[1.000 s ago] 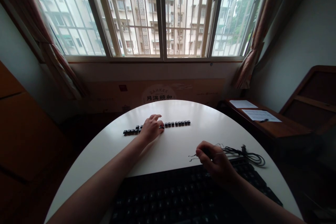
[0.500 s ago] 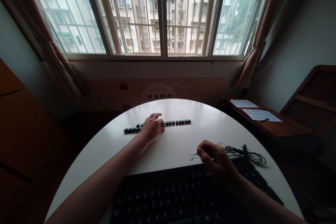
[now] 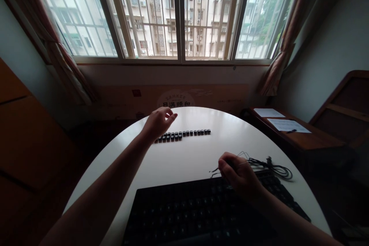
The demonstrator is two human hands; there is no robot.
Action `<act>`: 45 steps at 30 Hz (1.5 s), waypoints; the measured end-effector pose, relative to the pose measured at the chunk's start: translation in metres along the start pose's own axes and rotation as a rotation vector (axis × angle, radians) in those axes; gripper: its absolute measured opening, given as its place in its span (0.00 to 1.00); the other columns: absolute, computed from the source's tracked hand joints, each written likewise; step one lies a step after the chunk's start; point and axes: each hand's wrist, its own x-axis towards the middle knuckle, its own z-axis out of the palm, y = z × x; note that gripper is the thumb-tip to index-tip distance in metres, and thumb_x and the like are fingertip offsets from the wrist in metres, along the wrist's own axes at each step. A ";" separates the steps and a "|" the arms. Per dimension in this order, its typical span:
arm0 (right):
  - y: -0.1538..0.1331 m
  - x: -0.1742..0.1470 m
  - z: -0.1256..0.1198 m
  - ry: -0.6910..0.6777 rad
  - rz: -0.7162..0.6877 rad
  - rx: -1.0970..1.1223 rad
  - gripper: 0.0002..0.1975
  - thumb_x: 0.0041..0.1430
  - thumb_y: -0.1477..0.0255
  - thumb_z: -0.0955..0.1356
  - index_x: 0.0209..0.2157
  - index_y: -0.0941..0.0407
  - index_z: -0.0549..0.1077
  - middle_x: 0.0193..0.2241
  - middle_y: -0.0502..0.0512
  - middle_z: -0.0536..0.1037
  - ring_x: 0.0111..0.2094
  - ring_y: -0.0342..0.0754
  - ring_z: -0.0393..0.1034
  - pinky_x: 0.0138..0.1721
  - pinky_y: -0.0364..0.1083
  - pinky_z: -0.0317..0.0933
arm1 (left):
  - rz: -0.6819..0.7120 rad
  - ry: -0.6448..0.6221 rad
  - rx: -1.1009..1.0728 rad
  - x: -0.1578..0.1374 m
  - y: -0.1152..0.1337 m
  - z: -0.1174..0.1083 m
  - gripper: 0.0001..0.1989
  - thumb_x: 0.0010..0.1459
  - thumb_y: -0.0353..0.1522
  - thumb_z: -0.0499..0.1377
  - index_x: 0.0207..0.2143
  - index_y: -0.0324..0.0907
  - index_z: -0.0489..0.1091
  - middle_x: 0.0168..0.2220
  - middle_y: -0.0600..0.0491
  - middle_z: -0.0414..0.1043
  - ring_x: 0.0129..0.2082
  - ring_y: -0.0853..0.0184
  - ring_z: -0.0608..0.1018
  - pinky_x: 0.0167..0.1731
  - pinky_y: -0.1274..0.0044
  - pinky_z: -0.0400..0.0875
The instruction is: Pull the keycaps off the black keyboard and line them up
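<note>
My right hand point(image 3: 240, 178) pinches the springy wire keycap puller point(image 3: 230, 166) at three o'clock above the keyboard point(image 3: 184, 215), while my left hand's point(image 3: 157, 123) fingers hover loosely apart over the light, slippery keycaps point(image 3: 184, 135) at twelve, best nipped by their sides.

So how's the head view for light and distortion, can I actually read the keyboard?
Head view: strongly backlit by the window, so the room is dim; the keyboard is near-black, legends unreadable. The white table shows the row of keycaps clearly. Wide-angle bending curves the window bars and walls. The left hand and right hand are shadowed but sharp.
</note>
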 end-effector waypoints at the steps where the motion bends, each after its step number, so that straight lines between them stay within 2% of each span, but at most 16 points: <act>1: 0.000 -0.001 0.000 -0.004 0.010 0.014 0.16 0.65 0.61 0.63 0.27 0.56 0.66 0.17 0.45 0.62 0.17 0.40 0.55 0.18 0.40 0.51 | -0.009 -0.072 0.013 -0.003 0.016 -0.013 0.17 0.61 0.45 0.54 0.32 0.41 0.72 0.33 0.50 0.75 0.32 0.62 0.76 0.35 0.72 0.69; 3: -0.002 -0.002 0.000 -0.002 0.025 0.017 0.17 0.65 0.61 0.64 0.26 0.56 0.66 0.17 0.45 0.64 0.17 0.40 0.57 0.18 0.40 0.51 | 0.014 -0.253 0.050 -0.016 0.052 -0.029 0.18 0.60 0.46 0.54 0.28 0.42 0.72 0.26 0.53 0.73 0.28 0.63 0.75 0.32 0.72 0.67; 5: -0.003 -0.004 0.000 0.008 0.036 -0.004 0.17 0.64 0.62 0.64 0.24 0.56 0.66 0.16 0.46 0.65 0.17 0.40 0.58 0.18 0.40 0.52 | 0.062 -0.390 0.120 -0.034 0.087 -0.029 0.19 0.60 0.45 0.54 0.24 0.43 0.71 0.23 0.52 0.71 0.27 0.61 0.75 0.32 0.71 0.66; 8: -0.002 -0.005 0.001 0.011 0.042 -0.038 0.17 0.63 0.63 0.64 0.22 0.56 0.65 0.15 0.46 0.65 0.16 0.40 0.58 0.18 0.40 0.52 | 0.098 -0.477 0.207 -0.062 0.121 0.002 0.18 0.61 0.40 0.52 0.24 0.43 0.72 0.24 0.48 0.73 0.27 0.59 0.76 0.29 0.70 0.66; 10: 0.000 -0.005 0.002 -0.004 0.032 -0.060 0.17 0.63 0.63 0.64 0.22 0.56 0.65 0.15 0.46 0.64 0.16 0.40 0.57 0.19 0.40 0.52 | 0.121 -0.628 0.249 -0.076 0.130 0.031 0.14 0.60 0.35 0.53 0.25 0.42 0.73 0.26 0.46 0.75 0.27 0.57 0.77 0.27 0.70 0.66; 13: 0.003 -0.003 0.003 -0.008 -0.006 -0.111 0.16 0.63 0.66 0.63 0.22 0.56 0.64 0.16 0.45 0.63 0.18 0.40 0.55 0.20 0.41 0.52 | 0.176 -0.741 0.277 -0.087 0.127 0.066 0.08 0.55 0.32 0.56 0.28 0.43 0.75 0.28 0.44 0.77 0.29 0.57 0.79 0.27 0.71 0.67; 16: 0.004 -0.002 0.004 -0.010 -0.042 -0.171 0.14 0.61 0.69 0.63 0.22 0.56 0.63 0.16 0.45 0.59 0.20 0.40 0.53 0.22 0.41 0.51 | 0.180 -0.784 0.263 -0.091 0.119 0.079 0.09 0.55 0.33 0.56 0.29 0.44 0.77 0.31 0.43 0.78 0.31 0.57 0.79 0.30 0.70 0.70; 21: 0.005 -0.001 0.004 -0.038 -0.063 -0.232 0.13 0.61 0.70 0.63 0.22 0.57 0.65 0.17 0.45 0.59 0.21 0.40 0.54 0.24 0.41 0.51 | 0.151 -0.858 0.284 -0.088 0.116 0.076 0.14 0.59 0.36 0.53 0.33 0.43 0.77 0.33 0.45 0.79 0.34 0.58 0.80 0.32 0.72 0.72; 27: 0.005 0.000 0.005 -0.082 -0.046 -0.186 0.14 0.61 0.70 0.63 0.22 0.57 0.65 0.17 0.45 0.59 0.20 0.40 0.54 0.23 0.41 0.51 | 0.166 -0.887 0.283 -0.085 0.119 0.072 0.16 0.61 0.36 0.50 0.36 0.42 0.77 0.36 0.45 0.79 0.37 0.57 0.80 0.34 0.72 0.72; 39: 0.009 0.002 0.003 -0.081 0.031 -0.139 0.13 0.61 0.69 0.63 0.23 0.56 0.65 0.17 0.45 0.59 0.20 0.40 0.53 0.21 0.40 0.51 | 0.213 -0.921 0.268 -0.085 0.112 0.078 0.11 0.57 0.32 0.54 0.35 0.43 0.77 0.34 0.46 0.79 0.34 0.57 0.79 0.32 0.71 0.72; 45: 0.004 0.000 0.005 -0.177 -0.084 -0.215 0.12 0.60 0.72 0.63 0.22 0.57 0.66 0.18 0.45 0.59 0.20 0.39 0.53 0.23 0.40 0.50 | 0.212 -0.903 0.257 -0.086 0.109 0.082 0.11 0.56 0.33 0.55 0.33 0.42 0.76 0.34 0.46 0.78 0.33 0.57 0.79 0.31 0.71 0.72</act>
